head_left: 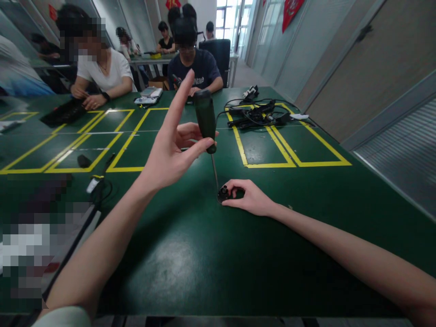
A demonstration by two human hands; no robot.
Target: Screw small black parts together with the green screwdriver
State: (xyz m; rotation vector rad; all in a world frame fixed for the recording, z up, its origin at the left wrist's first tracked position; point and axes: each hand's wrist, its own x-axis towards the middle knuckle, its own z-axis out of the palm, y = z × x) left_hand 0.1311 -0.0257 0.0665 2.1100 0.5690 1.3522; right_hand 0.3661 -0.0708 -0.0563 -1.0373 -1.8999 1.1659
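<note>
My left hand [170,145] pinches the dark handle of a screwdriver [205,116] between thumb and fingers, with the index finger raised off it. The screwdriver stands nearly upright, and its thin metal shaft runs down to a small black part [223,194] on the green table. My right hand [250,196] grips that part from the right with thumb and fingertips and rests on the tabletop. Whether the screwdriver's tip sits in the part or just beside it, I cannot tell.
A heap of black cables and parts [257,114] lies at the back right. Yellow tape [270,165] marks rectangles on the green table [306,281]. At left are a black cable with a white tag [91,185] and a small dark object [83,161]. People sit across the table.
</note>
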